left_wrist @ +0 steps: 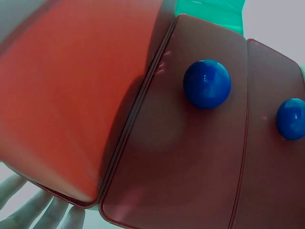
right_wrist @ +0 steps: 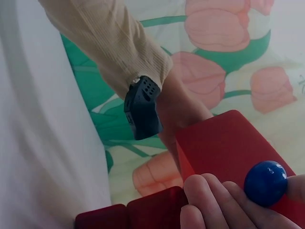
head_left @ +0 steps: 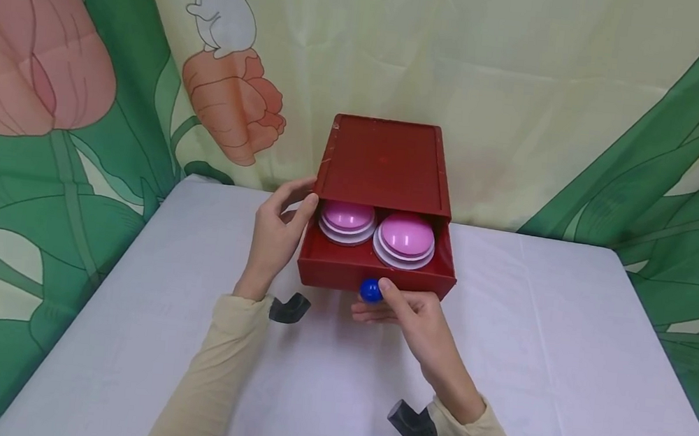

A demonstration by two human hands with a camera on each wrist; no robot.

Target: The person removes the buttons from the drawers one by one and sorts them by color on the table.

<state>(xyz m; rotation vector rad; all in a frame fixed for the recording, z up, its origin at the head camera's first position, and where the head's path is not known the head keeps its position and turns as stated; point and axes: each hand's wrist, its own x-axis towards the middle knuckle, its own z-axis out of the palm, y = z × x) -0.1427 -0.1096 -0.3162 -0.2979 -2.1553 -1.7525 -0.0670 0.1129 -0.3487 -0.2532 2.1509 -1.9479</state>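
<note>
A dark red drawer cabinet [head_left: 386,165] stands at the back of the table with its top drawer [head_left: 325,275] pulled out. In the drawer sit two round things with pink domes on white bases, the left one [head_left: 347,219] partly under the cabinet top, the right one [head_left: 406,239] nearer the front. My right hand [head_left: 418,323] pinches the drawer's blue knob [head_left: 370,290], thumb against it. My left hand [head_left: 279,229] touches the cabinet's left side, fingers extended along it. Lower drawer fronts [left_wrist: 167,157] with blue knobs [left_wrist: 207,84] appear closed in the left wrist view.
A white cloth [head_left: 499,373] covers the table. Behind the cabinet hangs a printed curtain [head_left: 499,106] with tulips, leaves and a carrot. A black wrist device [head_left: 290,308] is on my left wrist, another [head_left: 413,421] on my right.
</note>
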